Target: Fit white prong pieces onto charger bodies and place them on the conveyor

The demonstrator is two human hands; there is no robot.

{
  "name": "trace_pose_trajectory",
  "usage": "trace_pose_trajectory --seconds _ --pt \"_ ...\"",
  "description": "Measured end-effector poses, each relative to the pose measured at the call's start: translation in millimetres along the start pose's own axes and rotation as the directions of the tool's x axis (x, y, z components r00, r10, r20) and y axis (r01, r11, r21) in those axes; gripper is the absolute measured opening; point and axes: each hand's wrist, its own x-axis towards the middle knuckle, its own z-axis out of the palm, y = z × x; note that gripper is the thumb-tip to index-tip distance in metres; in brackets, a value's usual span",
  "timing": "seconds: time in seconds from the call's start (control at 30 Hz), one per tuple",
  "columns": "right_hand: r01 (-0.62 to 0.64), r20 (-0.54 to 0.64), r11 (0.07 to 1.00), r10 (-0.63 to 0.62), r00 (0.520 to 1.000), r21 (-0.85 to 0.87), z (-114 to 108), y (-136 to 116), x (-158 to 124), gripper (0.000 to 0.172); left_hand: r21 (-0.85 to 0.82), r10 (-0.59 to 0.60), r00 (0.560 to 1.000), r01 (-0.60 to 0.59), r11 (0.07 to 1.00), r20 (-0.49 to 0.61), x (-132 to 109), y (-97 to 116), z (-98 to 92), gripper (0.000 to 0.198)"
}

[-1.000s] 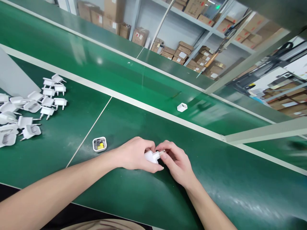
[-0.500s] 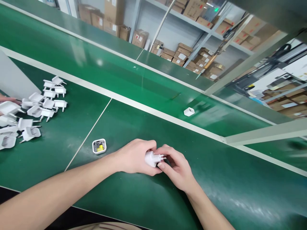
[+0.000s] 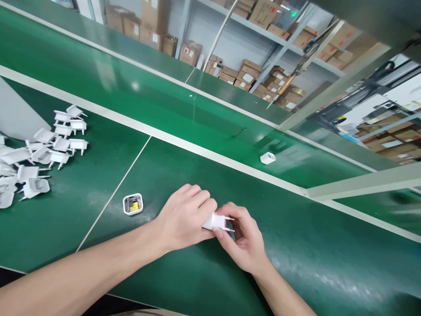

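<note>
Between my two hands is a white plug charger (image 3: pixel 218 221) with two metal pins pointing right. My left hand (image 3: pixel 186 215) wraps round its body from the left and hides most of it. The thumb and fingers of my right hand (image 3: pixel 241 235) grip the charger at its pin end. On the bench to the left of my left hand lies an open white charger housing (image 3: pixel 133 204) with yellow and dark parts inside.
Several white plug covers with pins (image 3: pixel 61 145) lie in a heap at the left, beside a pale panel (image 3: pixel 19 109). One white housing (image 3: pixel 267 158) rests on the green conveyor belt (image 3: pixel 164 109). A pale metal post (image 3: pixel 368 182) stands at the right; shelves behind hold cardboard boxes (image 3: pixel 154 17).
My left hand has rolled over the charger, its knuckles now upward, and the pins show more fully. The housing on the belt has shifted right. Another person's hand has left the heap at far left.
</note>
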Motion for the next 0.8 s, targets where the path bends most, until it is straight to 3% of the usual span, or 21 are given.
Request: trace_pose_trajectory --seconds 0.3,0.5,0.8 --pt "-0.019 -0.016 0.987 0.022 1.0 0.157 -0.2 -1.5 -2.0 0.016 -0.018 0.015 0.998 -0.017 1.0 -0.069 2.6 6.7 -6.4 0.028" --pt "-0.109 -0.067 0.951 0.134 0.989 0.288 0.8 0.3 -1.1 0.012 -0.019 0.012 0.997 -0.014 1.0 -0.077 1.7 9.6 -6.4 0.029" --pt "-0.017 -0.127 0.988 0.037 0.991 0.151 1.5 -3.3 1.3 0.012 -0.03 0.023 0.992 -0.027 0.999 -0.122 2.1 9.7 -6.9 0.02"
